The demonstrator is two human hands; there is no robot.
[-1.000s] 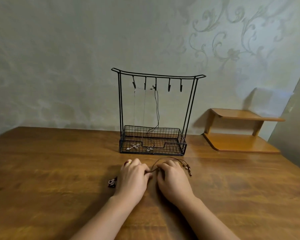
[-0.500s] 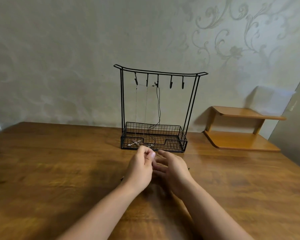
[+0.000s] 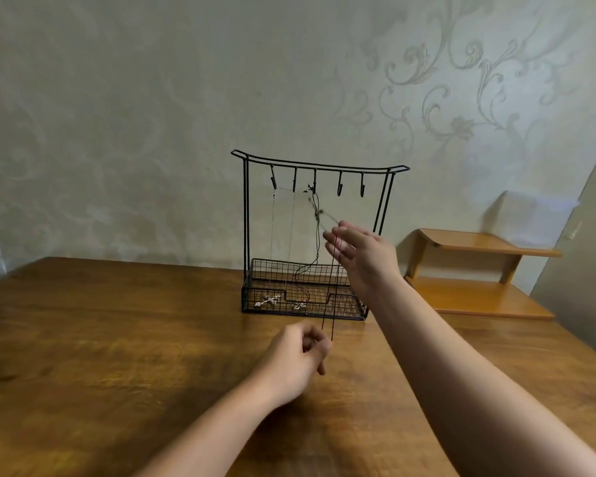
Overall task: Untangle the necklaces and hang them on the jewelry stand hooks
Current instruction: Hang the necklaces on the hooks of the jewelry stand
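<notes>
Cord necklace (image 3: 330, 290) is held taut between raised right hand (image 3: 362, 256) and pinching left hand (image 3: 298, 352), crossing jewelry stand (image 3: 245, 235) beside wooden shelf (image 3: 479, 294).

Upper end of the dark red cord necklace (image 3: 330, 287) motion-blurred above the raised right hand (image 3: 362, 251); its clasp or beads unreadable. Lower end vanishes into the curled left hand (image 3: 298, 352); grip point hidden. Both forearms cut by bottom edge. Small silver pendants (image 3: 268, 300) in the black wire jewelry stand (image 3: 319, 235) basket too small to identify.
</notes>
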